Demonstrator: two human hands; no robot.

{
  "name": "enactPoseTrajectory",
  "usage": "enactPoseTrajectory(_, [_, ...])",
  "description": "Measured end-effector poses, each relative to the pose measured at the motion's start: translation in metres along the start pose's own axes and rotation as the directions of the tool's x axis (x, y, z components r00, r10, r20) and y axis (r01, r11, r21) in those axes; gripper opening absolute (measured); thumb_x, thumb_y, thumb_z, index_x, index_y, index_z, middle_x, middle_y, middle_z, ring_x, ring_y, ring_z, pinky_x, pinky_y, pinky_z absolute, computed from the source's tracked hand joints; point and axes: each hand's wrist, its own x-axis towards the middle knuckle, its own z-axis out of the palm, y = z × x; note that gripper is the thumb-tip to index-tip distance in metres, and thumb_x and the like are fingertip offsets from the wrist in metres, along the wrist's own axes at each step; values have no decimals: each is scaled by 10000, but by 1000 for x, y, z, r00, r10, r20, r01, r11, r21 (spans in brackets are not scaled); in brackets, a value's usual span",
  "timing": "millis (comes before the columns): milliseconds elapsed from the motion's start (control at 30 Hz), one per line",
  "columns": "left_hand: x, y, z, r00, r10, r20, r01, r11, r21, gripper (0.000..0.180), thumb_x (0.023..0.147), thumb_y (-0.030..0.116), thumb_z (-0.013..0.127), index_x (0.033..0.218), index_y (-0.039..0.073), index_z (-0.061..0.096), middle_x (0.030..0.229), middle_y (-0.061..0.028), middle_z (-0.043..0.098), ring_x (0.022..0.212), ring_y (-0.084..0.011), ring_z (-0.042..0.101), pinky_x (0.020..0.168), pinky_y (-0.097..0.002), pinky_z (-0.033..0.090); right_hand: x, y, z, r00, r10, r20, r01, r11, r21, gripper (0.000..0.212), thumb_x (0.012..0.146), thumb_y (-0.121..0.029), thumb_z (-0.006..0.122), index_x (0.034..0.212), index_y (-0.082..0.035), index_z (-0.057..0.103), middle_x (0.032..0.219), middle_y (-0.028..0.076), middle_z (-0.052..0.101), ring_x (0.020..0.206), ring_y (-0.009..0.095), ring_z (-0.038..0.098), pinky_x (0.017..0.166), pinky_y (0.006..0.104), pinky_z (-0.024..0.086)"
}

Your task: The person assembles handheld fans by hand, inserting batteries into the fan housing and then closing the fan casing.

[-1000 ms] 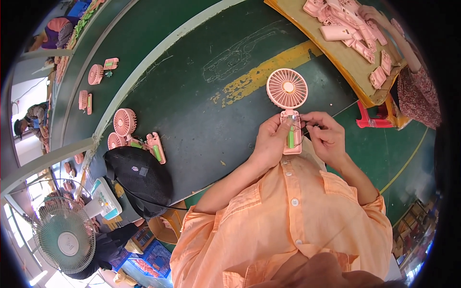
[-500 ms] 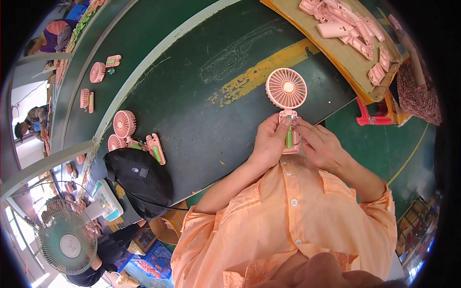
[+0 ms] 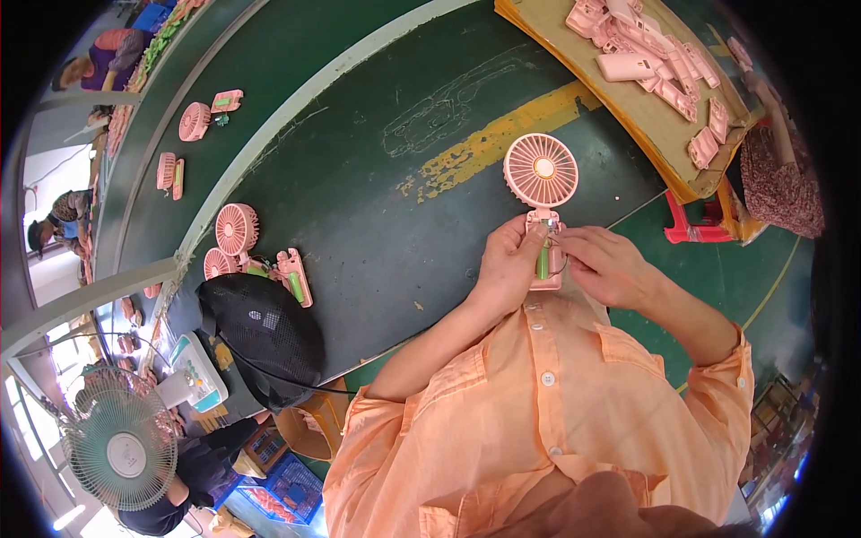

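1. Two bare hands meet at the near edge of a dark green desk [image 3: 359, 224], right of centre, in front of an orange button-up shirt.
2. Between them is a pink handheld fan [image 3: 541, 170], its round grille at the far end and its opened handle toward the shirt, showing a green cell [image 3: 543, 263] and a thin dark wire.
3. The left hand [image 3: 507, 264] is clamped on the handle, thumb across its front.
4. The right hand [image 3: 614, 267] has its fingertips bunched at the handle's right side, near the wire; whether they pinch it, I cannot tell.
5. On the left of the desk lie more pink fans [image 3: 237, 229], partly behind a black mesh item [image 3: 260, 323].
6. Beyond a pale rail, farther left, further small fans [image 3: 194, 122] sit on a green surface.
7. At far right, pink casing parts [image 3: 628, 66] are heaped on a brown sheet [image 3: 659, 134]; near it are a red stool [image 3: 698, 233] and another person's patterned clothing [image 3: 780, 184].
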Motion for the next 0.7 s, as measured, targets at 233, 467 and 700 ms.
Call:
enactPoseTrajectory(233, [1,7,10,999,-10,-34,7,996,-86,224,1004,151,434,1059,-6,585,940,-67,649,789,-86,607,695,-233,515,-11,-3,0,995,-100,-25,98,993,-69,184,601,3,661,773,43,609,919,122,578,836,274,577,676,353,492])
enactPoseTrajectory(467, [-1,5,10,1000,-12,-19,10,995,-104,261,1006,145,425,1135,-42,554,1065,-124,631,914,-151,631,770,-281,546,3,-8,4,990,-67,-122,58,995,-81,117,601,-26,655,693,0,587,845,82,596,793,227,578,615,309,456])
enactPoseTrajectory(700, [-4,8,7,996,-25,-89,7,981,-195,269,998,148,442,1156,-51,530,1100,-148,619,970,-203,629,836,-336,551,23,46,-42,922,322,-216,-325,945,25,147,869,-90,558,752,-31,625,842,96,648,742,261,624,638,360,516])
